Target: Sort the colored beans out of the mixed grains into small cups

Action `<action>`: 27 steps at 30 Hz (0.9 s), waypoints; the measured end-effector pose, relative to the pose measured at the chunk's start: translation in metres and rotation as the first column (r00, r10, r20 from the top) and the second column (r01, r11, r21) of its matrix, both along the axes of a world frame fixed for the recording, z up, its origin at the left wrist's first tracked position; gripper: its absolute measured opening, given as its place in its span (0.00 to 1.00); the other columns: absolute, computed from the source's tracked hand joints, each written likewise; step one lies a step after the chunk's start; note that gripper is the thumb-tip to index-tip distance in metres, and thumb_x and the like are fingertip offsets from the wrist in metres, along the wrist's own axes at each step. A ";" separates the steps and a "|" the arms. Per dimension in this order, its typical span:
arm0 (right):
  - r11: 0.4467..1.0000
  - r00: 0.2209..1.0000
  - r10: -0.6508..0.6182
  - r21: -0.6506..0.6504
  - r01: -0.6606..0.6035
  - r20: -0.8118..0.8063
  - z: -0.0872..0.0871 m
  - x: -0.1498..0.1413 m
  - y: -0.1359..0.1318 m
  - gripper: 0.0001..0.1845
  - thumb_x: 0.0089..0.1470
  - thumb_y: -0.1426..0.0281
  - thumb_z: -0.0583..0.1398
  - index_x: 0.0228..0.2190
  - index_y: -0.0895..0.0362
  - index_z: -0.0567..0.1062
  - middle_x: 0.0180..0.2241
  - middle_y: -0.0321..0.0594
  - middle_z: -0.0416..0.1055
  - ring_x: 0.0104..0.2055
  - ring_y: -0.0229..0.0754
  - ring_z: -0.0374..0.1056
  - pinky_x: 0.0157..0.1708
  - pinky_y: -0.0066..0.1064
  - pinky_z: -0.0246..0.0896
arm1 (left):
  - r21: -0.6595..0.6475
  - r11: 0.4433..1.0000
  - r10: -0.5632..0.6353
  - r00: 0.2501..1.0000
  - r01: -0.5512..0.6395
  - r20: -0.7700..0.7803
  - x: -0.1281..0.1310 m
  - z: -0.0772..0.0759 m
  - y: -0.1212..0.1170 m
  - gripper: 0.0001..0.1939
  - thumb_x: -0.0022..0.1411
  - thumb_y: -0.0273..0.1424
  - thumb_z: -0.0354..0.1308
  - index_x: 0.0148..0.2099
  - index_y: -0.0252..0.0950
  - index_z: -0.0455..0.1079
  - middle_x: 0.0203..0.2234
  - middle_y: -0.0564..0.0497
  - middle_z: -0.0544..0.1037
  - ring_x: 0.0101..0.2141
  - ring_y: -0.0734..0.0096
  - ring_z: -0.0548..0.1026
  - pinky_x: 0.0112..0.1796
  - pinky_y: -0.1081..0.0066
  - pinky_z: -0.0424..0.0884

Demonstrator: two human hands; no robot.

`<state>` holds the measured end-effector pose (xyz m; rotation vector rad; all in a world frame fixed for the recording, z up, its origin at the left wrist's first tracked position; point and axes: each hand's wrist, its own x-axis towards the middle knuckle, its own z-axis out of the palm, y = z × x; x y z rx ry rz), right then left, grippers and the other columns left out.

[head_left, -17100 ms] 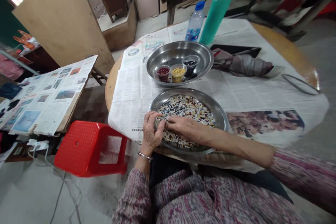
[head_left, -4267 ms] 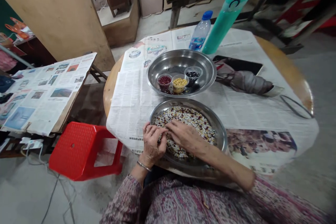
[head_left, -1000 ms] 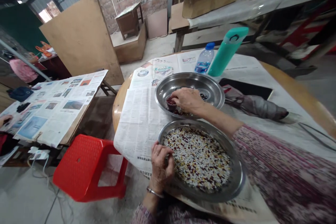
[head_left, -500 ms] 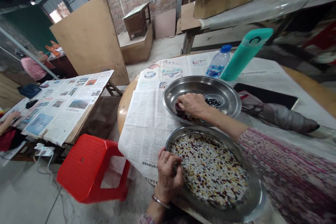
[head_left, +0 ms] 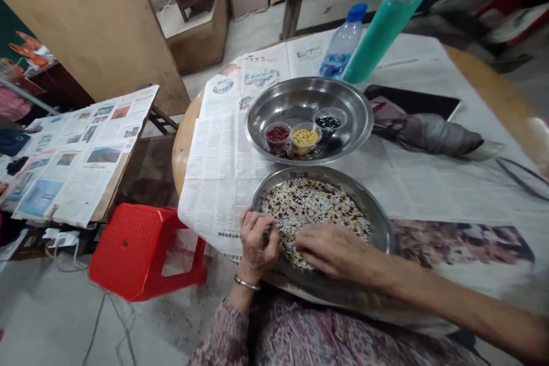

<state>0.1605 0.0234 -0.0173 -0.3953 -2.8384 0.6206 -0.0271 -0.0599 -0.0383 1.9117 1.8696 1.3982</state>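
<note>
A metal basin (head_left: 388, 234) near me holds a spread mix of white grains with red, yellow and dark beans (head_left: 315, 206). My right hand (head_left: 334, 251) is over this mix, its fingers bunched together and pointing down into the grains; what they pinch is hidden. At the basin's left rim rests my left hand (head_left: 259, 240), fingers curled in, their contents hidden. Behind stands a second metal basin (head_left: 274, 97) with three small clear cups: red beans (head_left: 277, 134), yellow beans (head_left: 305, 137) and black beans (head_left: 328, 122). Some loose dark beans lie beside the cups.
Newspaper (head_left: 214, 177) covers the round table. A water bottle (head_left: 345, 40), a teal bottle (head_left: 392, 23), a grey folded umbrella (head_left: 441, 134) and a dark flat case (head_left: 416, 102) stand or lie behind and right. A red stool (head_left: 132, 249) is on the left, by another newspaper-covered table (head_left: 86, 154).
My right hand has moved from the red-bean cup in the far basin back to the near basin's mix. The view has tilted down. My left hand stays at the rim.
</note>
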 end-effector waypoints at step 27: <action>0.850 0.861 -0.509 0.160 0.501 0.007 -0.007 0.016 0.050 0.15 0.65 0.72 0.51 0.44 0.59 0.77 0.43 0.51 0.73 0.48 0.50 0.66 0.45 0.37 0.63 | 0.040 0.999 0.032 0.999 -0.033 0.026 -0.003 0.000 -0.001 0.14 0.64 0.31 0.59 0.52 0.37 0.68 0.44 0.45 0.73 0.47 0.62 0.72 0.53 0.58 0.70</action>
